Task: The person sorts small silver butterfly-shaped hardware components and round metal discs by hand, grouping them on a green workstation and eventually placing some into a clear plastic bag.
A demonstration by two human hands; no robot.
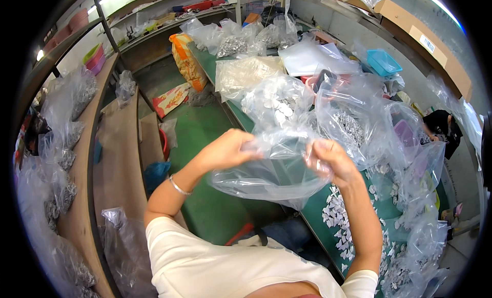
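Between my two hands hangs a clear plastic bag (pixel 266 182), its mouth spread and its body sagging toward me. My left hand (pixel 238 148) grips the bag's left edge, the fingers partly smeared by motion. On the other side my right hand (pixel 329 158) is closed on the right edge, fingers curled in the plastic. Just beyond the bag, a clear bag of white flat pieces (pixel 279 104) lies on the green table. To its right sits an open clear bag of small silvery parts (pixel 348 126). Loose white pieces (pixel 338 216) are scattered on the table below my right hand.
Wooden shelves (pixel 84 159) stand at my left with several bagged parts. An orange and white sack (pixel 187 62) stands at the table's far left end. A blue basket (pixel 383 63) sits at the back right, under a cardboard box (pixel 428 44). More filled bags (pixel 230 42) crowd the far end.
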